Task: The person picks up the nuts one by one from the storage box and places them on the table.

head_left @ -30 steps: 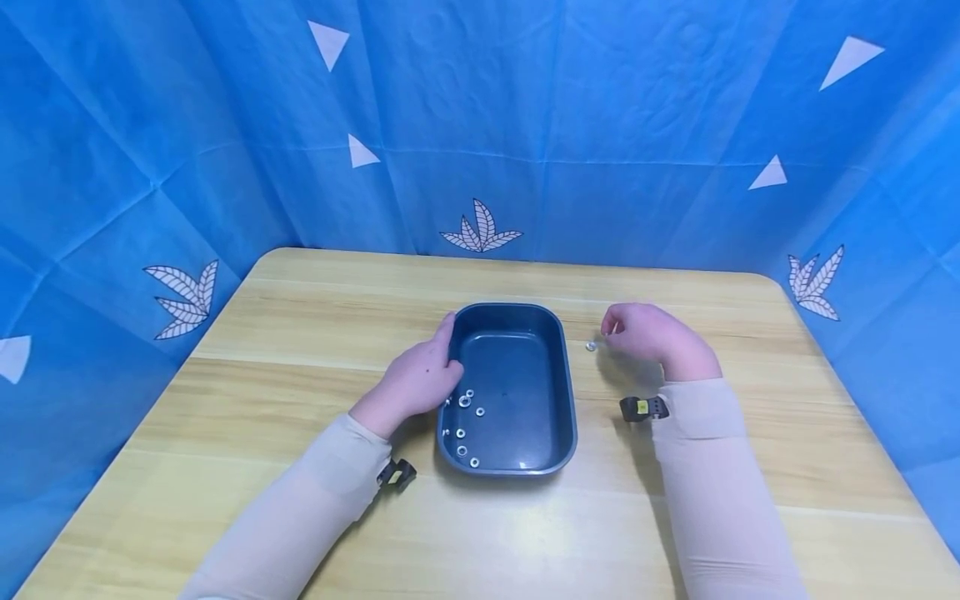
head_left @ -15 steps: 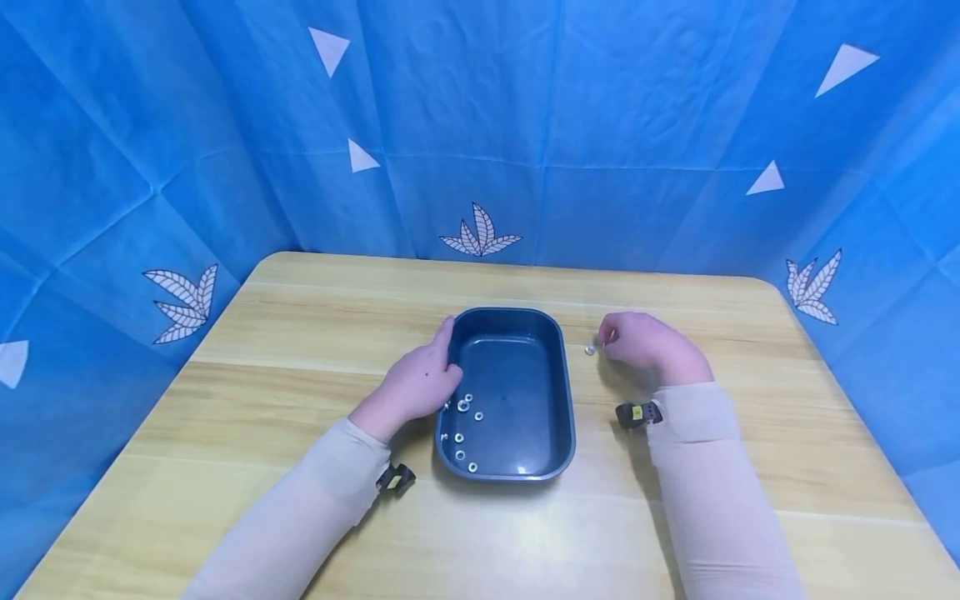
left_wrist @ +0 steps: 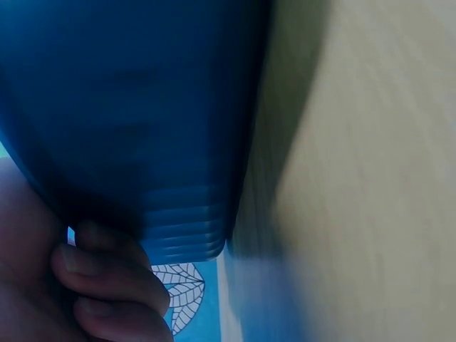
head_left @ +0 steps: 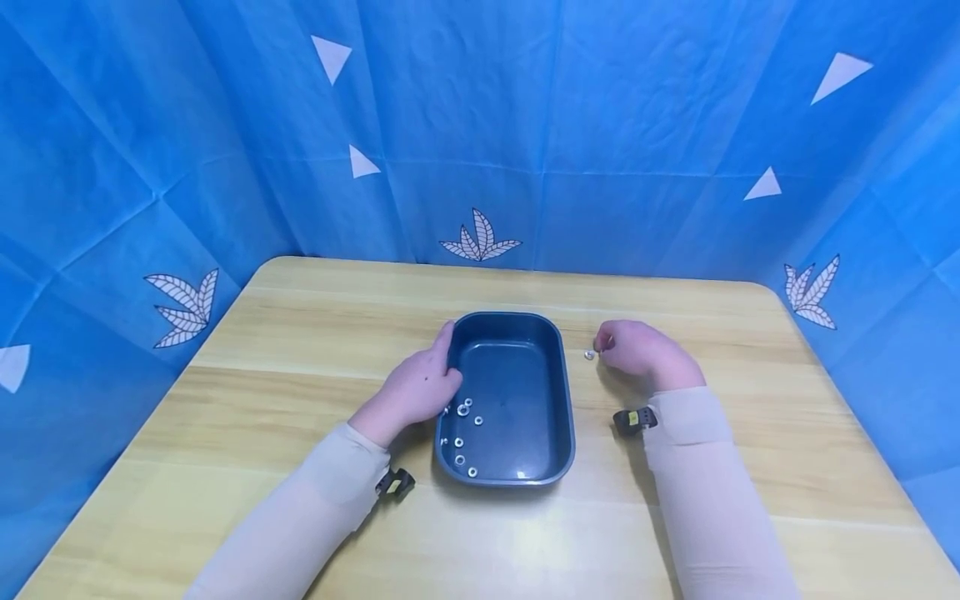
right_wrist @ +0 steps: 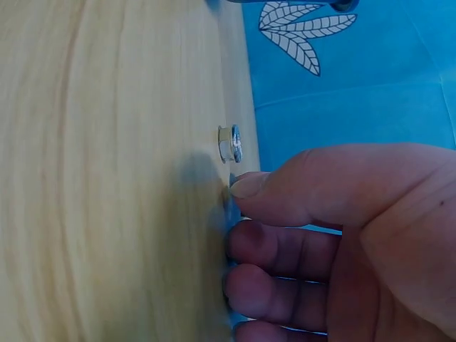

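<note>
In the head view, my left hand [head_left: 420,382] grips the left wall of a dark blue plastic tray [head_left: 567,417]. Its thumb is inside the rim and the index finger lies along the far-left corner; the left wrist view shows other fingers curled beneath the rim outside. Small silver nuts [head_left: 459,442] lie scattered along the tray's left side. Right of the tray, my right hand [head_left: 637,348] hovers low with fingers bent, its tips just beside a flanged metal nut [right_wrist: 229,144] on the table. The thumb tip is close to that nut, with a small gap between them.
The tray stands mid-way on a light wood table [head_left: 285,383] with rounded far corners. A blue curtain [head_left: 637,125] printed with white leaves and triangles hangs behind and at both sides. Each wrist wears a black camera [head_left: 633,419].
My right hand has come slightly left and nearer the loose nut. My left hand keeps its hold on the tray. The whole head view has shifted slightly.
</note>
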A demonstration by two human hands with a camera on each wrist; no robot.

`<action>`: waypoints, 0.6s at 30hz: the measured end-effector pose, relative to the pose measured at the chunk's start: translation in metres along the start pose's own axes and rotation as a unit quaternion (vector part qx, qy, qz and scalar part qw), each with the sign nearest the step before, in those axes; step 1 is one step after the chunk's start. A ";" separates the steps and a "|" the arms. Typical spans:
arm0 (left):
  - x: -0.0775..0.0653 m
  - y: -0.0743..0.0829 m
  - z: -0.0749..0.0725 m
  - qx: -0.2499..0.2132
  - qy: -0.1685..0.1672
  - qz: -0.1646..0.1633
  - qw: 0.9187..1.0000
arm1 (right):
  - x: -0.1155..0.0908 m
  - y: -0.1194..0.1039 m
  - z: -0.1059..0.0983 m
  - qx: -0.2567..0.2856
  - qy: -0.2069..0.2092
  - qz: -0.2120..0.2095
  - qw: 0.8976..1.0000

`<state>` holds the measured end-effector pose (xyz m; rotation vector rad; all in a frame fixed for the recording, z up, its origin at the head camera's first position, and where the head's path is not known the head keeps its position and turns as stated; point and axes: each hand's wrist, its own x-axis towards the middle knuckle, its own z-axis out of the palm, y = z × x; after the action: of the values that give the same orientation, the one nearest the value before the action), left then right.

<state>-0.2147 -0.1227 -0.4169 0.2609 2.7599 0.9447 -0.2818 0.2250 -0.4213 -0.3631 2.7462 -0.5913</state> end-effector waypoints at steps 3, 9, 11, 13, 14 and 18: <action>0.000 0.000 0.000 -0.006 -0.001 -0.002 1.000 | 0.000 0.000 0.000 0.000 0.004 0.000 1.000; 0.000 0.002 0.000 -0.014 0.000 -0.012 1.000 | 0.001 -0.001 0.001 0.001 0.003 -0.002 1.000; 0.000 0.002 0.000 -0.016 0.004 -0.011 1.000 | 0.001 -0.001 0.000 0.002 0.004 -0.003 1.000; 0.001 0.003 0.001 -0.017 0.009 -0.008 1.000 | 0.001 -0.001 0.000 0.002 0.004 -0.002 1.000; 0.002 0.003 0.000 -0.018 0.011 -0.008 1.000 | 0.001 -0.001 -0.001 0.002 0.004 -0.001 1.000; 0.003 0.002 0.001 -0.020 0.014 -0.008 1.000 | 0.001 -0.001 -0.002 0.001 0.001 -0.005 1.000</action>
<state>-0.2169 -0.1200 -0.4162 0.2212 2.7601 1.0065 -0.2827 0.2250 -0.4198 -0.3769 2.7467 -0.5980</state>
